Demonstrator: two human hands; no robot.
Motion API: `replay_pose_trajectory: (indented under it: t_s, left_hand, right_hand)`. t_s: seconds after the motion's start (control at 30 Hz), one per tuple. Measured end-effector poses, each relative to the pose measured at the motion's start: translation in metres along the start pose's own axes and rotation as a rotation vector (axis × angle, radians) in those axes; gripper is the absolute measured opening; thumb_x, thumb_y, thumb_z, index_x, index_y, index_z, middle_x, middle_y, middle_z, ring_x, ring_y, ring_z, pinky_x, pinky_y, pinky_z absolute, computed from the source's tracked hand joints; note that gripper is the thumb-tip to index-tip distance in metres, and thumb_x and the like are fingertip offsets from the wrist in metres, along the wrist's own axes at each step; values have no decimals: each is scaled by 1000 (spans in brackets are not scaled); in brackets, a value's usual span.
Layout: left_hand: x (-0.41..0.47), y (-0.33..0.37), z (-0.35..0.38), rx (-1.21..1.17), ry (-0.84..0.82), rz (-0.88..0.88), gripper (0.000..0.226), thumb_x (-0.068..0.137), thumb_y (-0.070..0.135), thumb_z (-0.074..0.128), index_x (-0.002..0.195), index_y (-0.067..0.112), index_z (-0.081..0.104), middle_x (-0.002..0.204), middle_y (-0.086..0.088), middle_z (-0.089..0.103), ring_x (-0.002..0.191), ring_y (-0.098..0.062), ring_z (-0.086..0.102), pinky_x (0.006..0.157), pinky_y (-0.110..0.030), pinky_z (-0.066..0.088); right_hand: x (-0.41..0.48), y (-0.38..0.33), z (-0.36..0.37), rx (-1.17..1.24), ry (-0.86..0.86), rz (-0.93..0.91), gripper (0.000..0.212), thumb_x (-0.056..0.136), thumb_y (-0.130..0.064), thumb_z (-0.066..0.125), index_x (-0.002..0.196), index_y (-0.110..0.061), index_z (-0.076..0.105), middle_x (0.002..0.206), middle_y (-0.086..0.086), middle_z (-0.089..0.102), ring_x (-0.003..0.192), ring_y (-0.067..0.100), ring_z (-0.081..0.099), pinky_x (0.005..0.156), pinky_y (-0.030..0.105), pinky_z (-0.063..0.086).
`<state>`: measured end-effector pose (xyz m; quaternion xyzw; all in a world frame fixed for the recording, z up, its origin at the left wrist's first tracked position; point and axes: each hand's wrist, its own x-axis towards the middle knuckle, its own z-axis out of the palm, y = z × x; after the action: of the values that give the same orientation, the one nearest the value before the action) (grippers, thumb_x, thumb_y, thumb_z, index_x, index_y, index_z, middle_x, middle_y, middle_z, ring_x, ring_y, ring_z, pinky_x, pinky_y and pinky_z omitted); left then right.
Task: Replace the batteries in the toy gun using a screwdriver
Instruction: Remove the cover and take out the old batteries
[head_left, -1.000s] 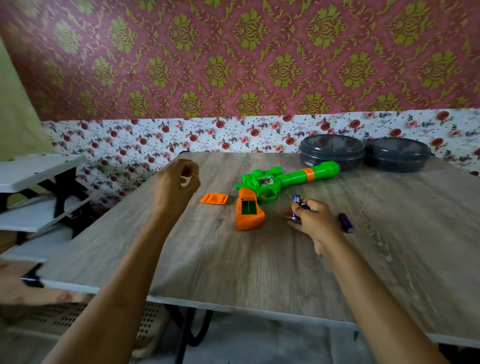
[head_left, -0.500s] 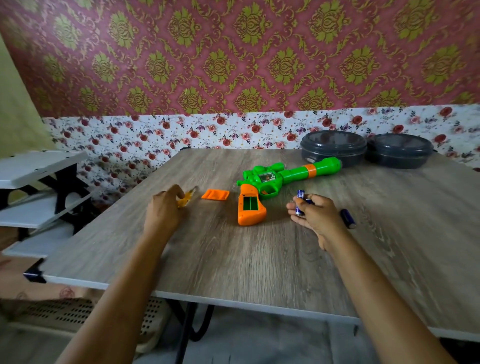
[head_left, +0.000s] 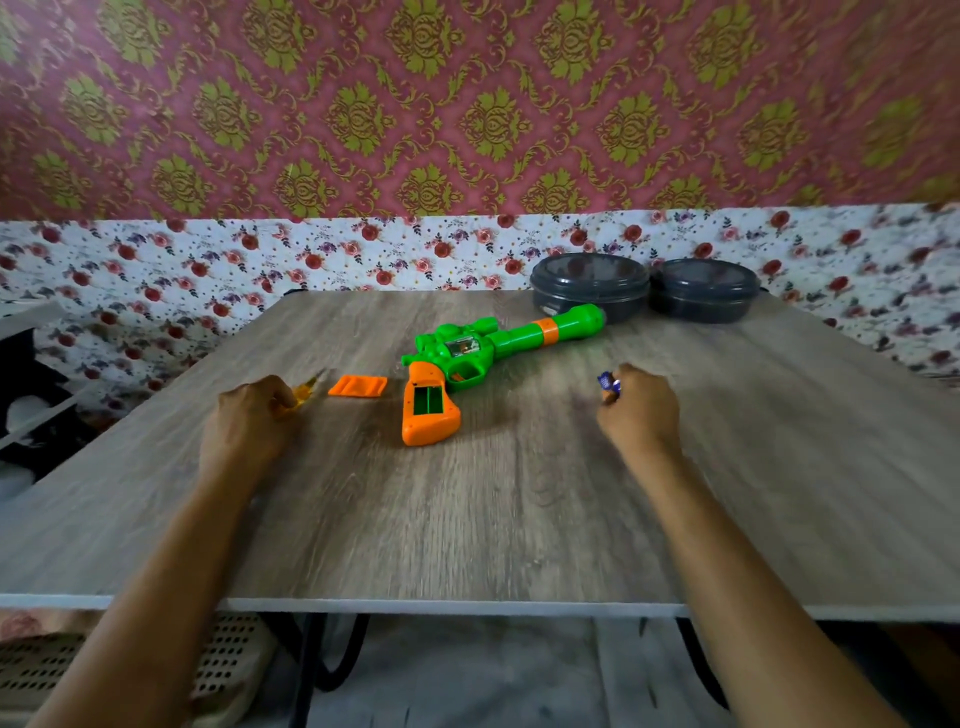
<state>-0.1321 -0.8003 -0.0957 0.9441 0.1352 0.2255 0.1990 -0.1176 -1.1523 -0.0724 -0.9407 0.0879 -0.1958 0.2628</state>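
Head view, battery change under way. The toy gun (head_left: 467, 358) lies on its side mid-worktop (head_left: 519, 519), barrel pointing toward two dark lidded containers (head_left: 589, 283) at the far edge. Its orange grip faces me with the battery compartment (head_left: 427, 400) open and, as far as I can tell, empty. The orange cover (head_left: 358, 386) rests just left of the grip, apart from it.

My left hand (head_left: 249, 421) is down on the worktop, fingers curled on the yellow-handled screwdriver (head_left: 301, 395), whose tip points toward the cover. A second ago this hand was raised and closed near my chest; it has since dropped to the surface — I judge the tool is being set down or parked, since the cover is already off.

My right hand (head_left: 639, 410) is closed around the batteries (head_left: 607, 387), blue ends showing above the knuckles. It has drifted right and away from the grip, and the loose dark cell that lay beside it a moment ago is no longer visible; whether it is now in my fist I cannot tell.

Judgement: unscrewing is finished; what remains is seating cells in the grip, then refitting and screwing the cover. Whether the held cells are old or fresh cannot be read here.
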Motion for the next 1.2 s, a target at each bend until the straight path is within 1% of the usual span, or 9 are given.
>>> replay_pose_trajectory:
  t_s: [0.03, 0.2, 0.33, 0.43, 0.5, 0.63, 0.8, 1.03, 1.2]
  left_hand:
    - [0, 0, 0, 6, -2, -2, 11, 86, 13, 62, 96, 17, 65, 105, -16, 65, 87, -32, 60, 68, -37, 51]
    - [-2, 3, -2, 33, -17, 8, 14, 86, 12, 62, 99, 16, 63, 106, -17, 64, 88, -33, 60, 67, -36, 50]
    - [-6, 5, -2, 50, -5, 18, 14, 86, 9, 60, 97, 17, 63, 105, -15, 63, 87, -32, 60, 64, -33, 47]
    - [-8, 6, -3, 25, 38, 5, 16, 83, 3, 59, 90, 16, 64, 101, -15, 65, 81, -31, 59, 60, -30, 43]
    - [-8, 6, -3, 23, 35, 1, 16, 83, 3, 58, 90, 16, 64, 101, -15, 65, 81, -31, 58, 61, -29, 43]
    - [-9, 6, -2, 39, 39, -40, 17, 85, 7, 57, 97, 19, 61, 103, -17, 64, 86, -36, 60, 65, -34, 50]
    - [-7, 6, 0, 65, 40, -75, 19, 87, 11, 57, 104, 19, 56, 104, -19, 63, 89, -37, 60, 63, -34, 48]
    - [-7, 7, -1, 37, 61, -70, 27, 86, 14, 60, 112, 19, 60, 112, -14, 66, 97, -34, 62, 75, -40, 55]
    - [-16, 15, -10, -7, 77, -89, 31, 87, 22, 62, 117, 19, 59, 120, -13, 63, 100, -34, 61, 74, -38, 52]
  right_hand:
    - [-2, 1, 3, -14, -31, -7, 20, 86, -8, 52, 102, 3, 57, 107, 25, 63, 101, 40, 58, 77, 36, 45]
    - [-6, -5, 14, -90, -65, -85, 24, 89, -10, 48, 110, 1, 54, 109, 23, 63, 104, 38, 57, 78, 36, 45]
    - [-10, -4, 20, -152, -96, -178, 27, 92, -14, 44, 115, 0, 50, 114, 20, 61, 106, 34, 56, 74, 31, 40]
    - [-12, -2, 22, -167, -121, -213, 37, 93, -19, 44, 126, -4, 44, 120, 18, 58, 110, 32, 54, 85, 35, 44]
    - [-13, -2, 22, -180, -127, -222, 40, 93, -21, 45, 130, -5, 42, 122, 16, 57, 112, 31, 54, 90, 36, 43]
    - [-13, -2, 22, -178, -134, -222, 42, 92, -22, 46, 130, -5, 43, 123, 17, 57, 113, 33, 53, 91, 36, 43]
    - [-13, -2, 22, -155, -140, -215, 42, 91, -23, 48, 129, -5, 44, 123, 17, 57, 114, 34, 52, 92, 36, 43]
    - [-15, -2, 17, -114, -117, -206, 45, 91, -25, 49, 131, -8, 43, 126, 16, 54, 115, 32, 51, 93, 36, 42]
    - [-19, -2, 2, -103, -79, -212, 44, 91, -25, 49, 130, -6, 42, 127, 17, 53, 116, 33, 50, 91, 36, 42]
